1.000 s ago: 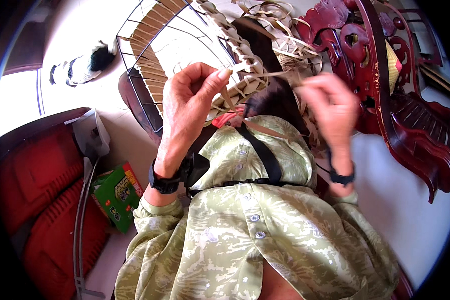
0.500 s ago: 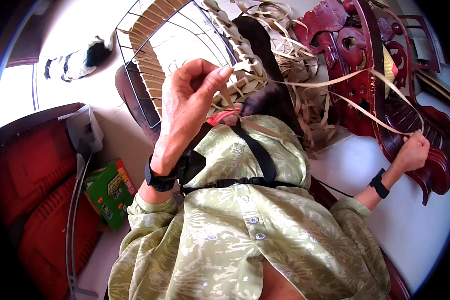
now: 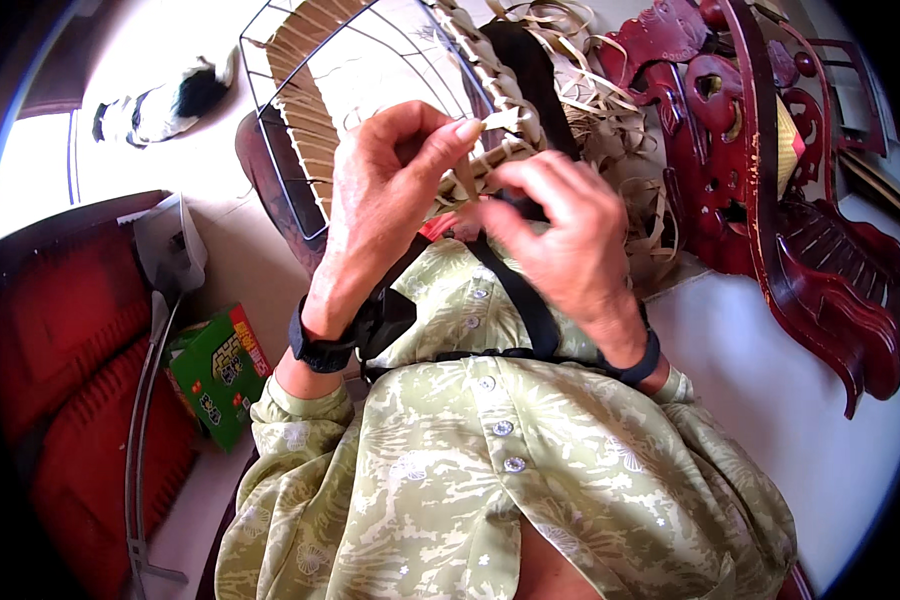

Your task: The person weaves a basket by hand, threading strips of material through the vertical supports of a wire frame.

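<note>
My left hand (image 3: 390, 190) pinches a pale tan strip (image 3: 500, 122) at the rim of a black wire-frame basket (image 3: 300, 110), partly woven with tan strips. My right hand (image 3: 560, 240) is just right of it, below the rim, fingers curled beside a hanging piece of strip (image 3: 467, 178); its fingertips are blurred, so what they grip is unclear. The basket rests on a dark wooden surface (image 3: 270, 180) in front of me. A tangled pile of loose strips (image 3: 600, 120) lies behind my right hand.
Carved dark-red wooden furniture (image 3: 790, 280) stands at the right. At the left are red padded pieces (image 3: 80, 330), a grey metal tool (image 3: 155, 330) and a green box (image 3: 215, 380). A black-and-white animal (image 3: 170, 105) lies on the pale floor.
My right hand swung far out right pulling a long strip, then came back in beside my left hand at the rim. My left hand stayed pinched, shifting slightly up.
</note>
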Available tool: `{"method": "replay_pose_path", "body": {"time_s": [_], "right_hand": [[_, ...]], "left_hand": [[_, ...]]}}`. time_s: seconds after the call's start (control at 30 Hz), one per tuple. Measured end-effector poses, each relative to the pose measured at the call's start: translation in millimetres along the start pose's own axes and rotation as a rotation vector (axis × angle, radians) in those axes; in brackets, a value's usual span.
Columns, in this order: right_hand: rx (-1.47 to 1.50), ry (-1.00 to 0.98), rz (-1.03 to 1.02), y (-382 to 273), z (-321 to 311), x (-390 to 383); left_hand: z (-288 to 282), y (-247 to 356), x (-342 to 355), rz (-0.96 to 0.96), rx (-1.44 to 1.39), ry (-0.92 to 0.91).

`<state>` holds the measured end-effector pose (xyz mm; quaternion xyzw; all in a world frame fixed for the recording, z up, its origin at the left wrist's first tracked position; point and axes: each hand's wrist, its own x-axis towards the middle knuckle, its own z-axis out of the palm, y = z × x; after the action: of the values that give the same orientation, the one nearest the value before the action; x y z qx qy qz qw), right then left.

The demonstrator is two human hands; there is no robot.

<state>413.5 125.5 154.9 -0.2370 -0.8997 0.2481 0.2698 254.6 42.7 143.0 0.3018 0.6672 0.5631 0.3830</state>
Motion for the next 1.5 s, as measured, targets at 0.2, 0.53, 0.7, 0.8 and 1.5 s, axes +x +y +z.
{"method": "replay_pose_path", "body": {"time_s": [0.2, 0.53, 0.7, 0.8, 1.5], "right_hand": [[0.683, -0.231, 0.62, -14, 2, -1], [0.628, -0.482, 0.623, -7, -39, 28], [0.892, -0.795, 0.906, 17, -40, 12], [0.996, -0.854, 0.982, 24, -48, -11], [0.016, -0.081, -0.621, 32, -12, 20]], "left_hand": [[0, 4, -3, 0.012, -0.018, 0.014], [5, 4, -3, 0.037, -0.021, 0.038], [5, 10, -3, -0.058, -0.027, 0.005], [8, 7, -5, -0.116, -0.143, -0.021], [4, 10, -5, -0.133, -0.089, -0.095]]}}
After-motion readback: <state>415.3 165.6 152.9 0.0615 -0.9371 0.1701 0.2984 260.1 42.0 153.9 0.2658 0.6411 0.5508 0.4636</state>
